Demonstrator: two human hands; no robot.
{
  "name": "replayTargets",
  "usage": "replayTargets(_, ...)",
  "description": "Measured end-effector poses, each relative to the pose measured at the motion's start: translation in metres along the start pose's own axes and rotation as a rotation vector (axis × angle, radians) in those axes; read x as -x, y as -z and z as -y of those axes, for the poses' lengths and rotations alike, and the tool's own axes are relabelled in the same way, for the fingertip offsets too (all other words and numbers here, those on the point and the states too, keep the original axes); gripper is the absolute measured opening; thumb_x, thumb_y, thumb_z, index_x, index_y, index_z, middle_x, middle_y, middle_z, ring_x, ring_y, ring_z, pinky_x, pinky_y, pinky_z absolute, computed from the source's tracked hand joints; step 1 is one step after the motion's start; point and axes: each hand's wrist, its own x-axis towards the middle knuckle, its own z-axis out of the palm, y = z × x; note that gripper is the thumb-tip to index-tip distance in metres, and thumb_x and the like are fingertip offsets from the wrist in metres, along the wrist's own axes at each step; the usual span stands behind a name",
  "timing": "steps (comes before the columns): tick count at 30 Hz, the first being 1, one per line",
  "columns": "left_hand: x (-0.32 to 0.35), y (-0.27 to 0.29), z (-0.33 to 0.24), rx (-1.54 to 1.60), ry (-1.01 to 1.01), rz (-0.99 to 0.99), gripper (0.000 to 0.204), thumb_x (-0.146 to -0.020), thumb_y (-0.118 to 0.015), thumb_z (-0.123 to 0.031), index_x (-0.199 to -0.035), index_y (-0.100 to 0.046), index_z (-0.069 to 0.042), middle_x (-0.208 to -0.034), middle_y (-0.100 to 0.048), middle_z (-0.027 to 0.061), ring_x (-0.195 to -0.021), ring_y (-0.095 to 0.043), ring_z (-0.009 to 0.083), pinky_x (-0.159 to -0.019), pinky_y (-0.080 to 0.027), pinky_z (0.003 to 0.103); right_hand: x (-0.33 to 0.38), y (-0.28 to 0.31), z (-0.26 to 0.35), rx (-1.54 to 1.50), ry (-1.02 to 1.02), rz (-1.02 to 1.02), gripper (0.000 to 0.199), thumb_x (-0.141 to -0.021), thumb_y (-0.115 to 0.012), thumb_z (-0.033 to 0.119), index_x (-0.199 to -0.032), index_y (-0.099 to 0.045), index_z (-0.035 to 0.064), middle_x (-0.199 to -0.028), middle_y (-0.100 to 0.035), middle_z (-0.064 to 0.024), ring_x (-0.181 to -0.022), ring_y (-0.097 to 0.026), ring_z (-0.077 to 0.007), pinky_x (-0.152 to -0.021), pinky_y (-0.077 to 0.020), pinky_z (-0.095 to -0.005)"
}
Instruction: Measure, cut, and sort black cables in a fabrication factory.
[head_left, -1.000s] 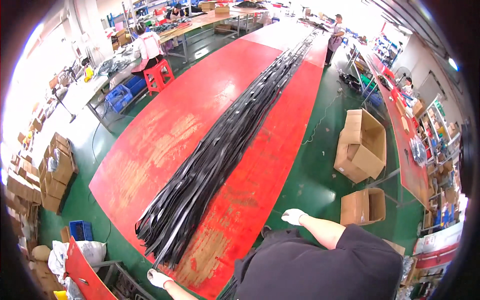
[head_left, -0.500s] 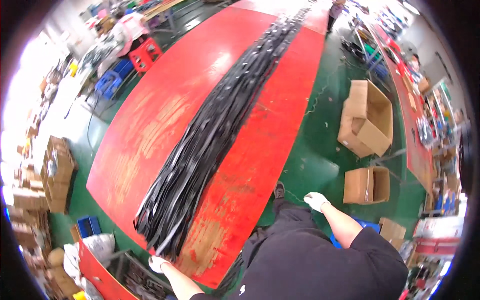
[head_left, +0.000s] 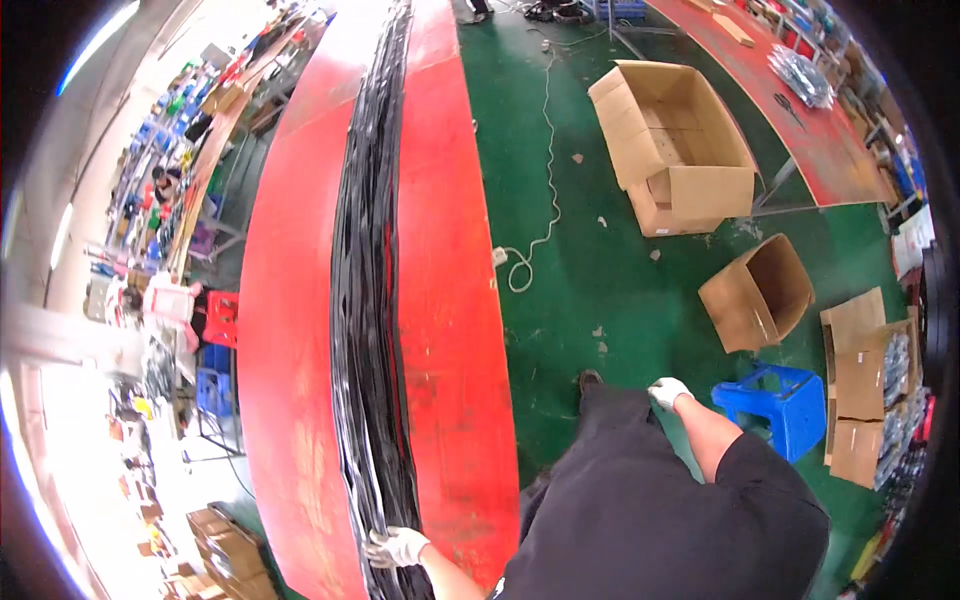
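Observation:
A long bundle of black, shiny strips runs lengthwise along the red tabletop. Over its near end lies my left hand in a white glove, fingers somewhat spread and resting on the strips. Whether any strip is pinched under the fingertips is hard to see. Out to the right, beside my leg and above the green floor, hangs my right hand, also white-gloved. Its fingers look curled, with nothing visible in them, and it touches no strips.
A large open cardboard box and a smaller one stand on the floor to the right. Close to my right arm is a blue plastic stool. A white cable trails along the floor beside the table. Another red bench stands far right.
My view has turned, so the table now runs nearly straight ahead. My left hand has gone from the strips' near end tips onto the bundle. My right hand stays out at my side.

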Motion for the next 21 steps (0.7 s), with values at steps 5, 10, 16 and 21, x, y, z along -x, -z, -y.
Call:
replayTargets(5, -0.045, 0.062, -0.225, 0.286, -0.154, 0.103, 0.046, -0.094, -0.073, -0.025, -0.137, -0.063, -0.012, -0.155, -0.051, 0.0198, -0.148, -0.043, 0.0387, -0.125, -0.029, 0.055, -0.087, 0.113, 0.01, -0.029, -0.087, -0.09, 0.043, -0.095, -0.067, 0.039, -0.12, -0.077, 0.0052, -0.111, -0.078, -0.0198, -0.098, -0.076, -0.0329, -0.085, -0.0587, -0.0443)
replayTargets(10, -0.063, 0.099, -0.393, 0.419, -0.259, 0.227, 0.041, -0.094, -0.071, -0.019, -0.133, -0.065, -0.01, -0.157, -0.048, 0.0169, -0.148, -0.042, 0.0374, -0.122, -0.034, 0.052, -0.166, 0.216, 0.098, -0.54, -0.033, -0.067, 0.029, -0.102, -0.066, 0.026, -0.12, -0.07, 0.005, -0.091, -0.068, -0.0056, -0.073, -0.064, -0.0172, -0.063, -0.0561, -0.0372)
replayTargets(16, -0.064, 0.072, -0.579, 0.425, -0.294, 0.335, 0.04, -0.092, -0.073, -0.018, -0.131, -0.067, -0.008, -0.157, -0.047, 0.0189, -0.147, -0.042, 0.0392, -0.121, -0.037, 0.052, -0.256, 0.3, 0.187, -0.352, 0.016, -0.067, 0.036, -0.099, -0.066, 0.034, -0.12, -0.073, 0.0048, -0.091, -0.074, -0.0097, -0.073, -0.068, -0.0216, -0.067, -0.0558, -0.0403)
replayTargets(21, -0.064, 0.09, -0.817, 0.558, -0.485, 0.399, 0.038, -0.092, -0.072, -0.019, -0.128, -0.066, -0.01, -0.156, -0.047, 0.0199, -0.144, -0.045, 0.0396, -0.118, -0.04, 0.053, -0.321, 0.394, 0.183, -0.056, 0.0, -0.108, 0.043, -0.098, -0.068, 0.037, -0.125, -0.073, 0.0047, -0.09, -0.075, -0.0124, -0.078, -0.071, -0.0255, -0.072, -0.0575, -0.0408)
